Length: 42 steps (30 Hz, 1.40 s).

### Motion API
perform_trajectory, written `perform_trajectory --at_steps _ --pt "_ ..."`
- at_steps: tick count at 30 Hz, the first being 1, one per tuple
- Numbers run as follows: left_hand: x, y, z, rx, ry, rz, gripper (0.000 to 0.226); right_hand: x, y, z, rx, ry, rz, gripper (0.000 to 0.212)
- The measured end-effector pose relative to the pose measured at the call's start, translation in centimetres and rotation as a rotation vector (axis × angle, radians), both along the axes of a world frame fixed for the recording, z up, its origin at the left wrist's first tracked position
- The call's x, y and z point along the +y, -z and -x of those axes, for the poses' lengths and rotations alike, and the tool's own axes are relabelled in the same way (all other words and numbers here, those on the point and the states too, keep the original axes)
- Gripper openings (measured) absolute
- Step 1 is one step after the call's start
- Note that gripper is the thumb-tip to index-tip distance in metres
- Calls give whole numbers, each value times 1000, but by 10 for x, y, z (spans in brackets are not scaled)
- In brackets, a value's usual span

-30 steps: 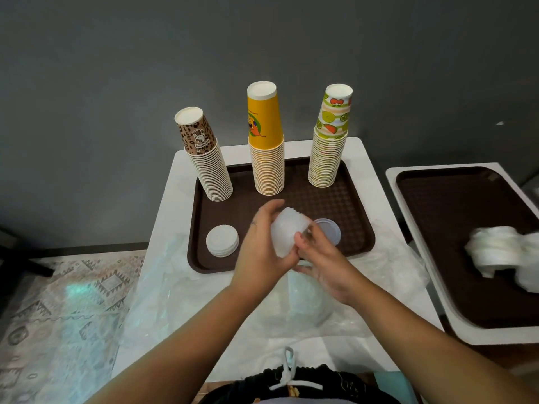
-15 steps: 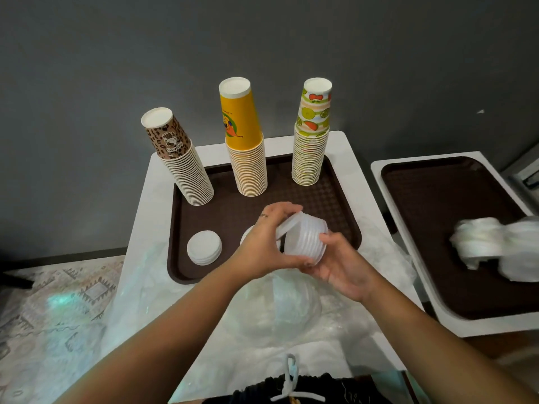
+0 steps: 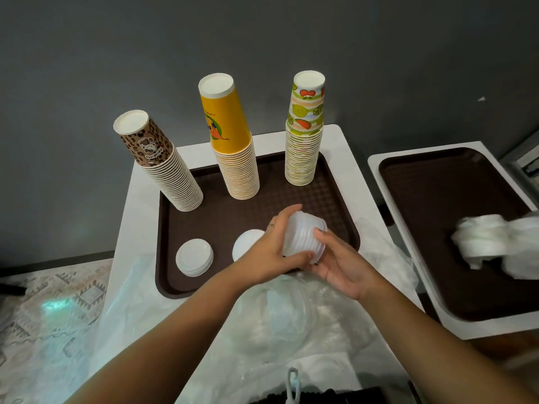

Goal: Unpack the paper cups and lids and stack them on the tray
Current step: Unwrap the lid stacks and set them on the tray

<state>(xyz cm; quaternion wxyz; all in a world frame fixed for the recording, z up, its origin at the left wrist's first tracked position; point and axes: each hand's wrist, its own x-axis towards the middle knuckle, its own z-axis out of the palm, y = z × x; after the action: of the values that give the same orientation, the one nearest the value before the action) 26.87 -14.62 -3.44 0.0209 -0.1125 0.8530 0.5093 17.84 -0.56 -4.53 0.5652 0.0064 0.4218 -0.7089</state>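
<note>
Three upside-down cup stacks stand at the back of the brown tray [image 3: 166,252]: a leopard-print stack [image 3: 166,167], a yellow stack [image 3: 233,147] and a fruit-print stack [image 3: 304,135]. Two low piles of white lids lie on the tray's front, one at the left [image 3: 194,257], one [image 3: 246,243] partly hidden behind my left hand. Over the tray's front right, my left hand [image 3: 271,252] and my right hand [image 3: 338,260] both grip a stack of translucent white lids [image 3: 304,237], tilted on its side.
Crumpled clear plastic wrapping [image 3: 291,319] covers the white table's front. A second brown tray [image 3: 437,199] sits on a table to the right, with a bundle of wrapped white lids [image 3: 490,240] on it. A patterned rug [image 3: 43,310] lies at left.
The lid stack has shifted slightly right in my hands and now lies more on its side. My right hand cups it from the right. The camera view has shifted.
</note>
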Motion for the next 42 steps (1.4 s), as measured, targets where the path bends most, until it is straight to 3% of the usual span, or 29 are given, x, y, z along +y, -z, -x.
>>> perform_trajectory --at_steps 6,9,13,16,18,21,27,33,38,40,42 --pt "-16 -4 10 41 -20 -22 73 1 6 9 -47 3 -26 57" --pt "-18 -4 18 28 -63 -131 70 0 7 12 -105 35 -16 55" --pt "-19 -6 28 8 -84 -284 70 3 13 20 -119 57 30 85" --pt "-23 -10 42 1 -127 -300 71 7 17 27 -123 97 38 94" --pt "-31 -9 58 -27 -166 -215 70 10 20 32 -125 130 43 94" --pt "-40 1 84 -100 -195 92 72 17 25 35 -130 143 49 92" --pt "-25 34 123 -240 -68 459 78 29 29 40 -107 152 22 96" --pt "-14 51 137 -273 -114 606 79 42 33 43 -113 146 19 87" --pt "-13 53 134 -276 -113 581 92 44 34 41 -116 128 -12 101" --pt "-14 48 126 -152 -182 597 83 43 32 42 -118 131 -15 103" --pt "-15 38 116 91 -286 529 58 41 29 44 -116 125 -27 103"
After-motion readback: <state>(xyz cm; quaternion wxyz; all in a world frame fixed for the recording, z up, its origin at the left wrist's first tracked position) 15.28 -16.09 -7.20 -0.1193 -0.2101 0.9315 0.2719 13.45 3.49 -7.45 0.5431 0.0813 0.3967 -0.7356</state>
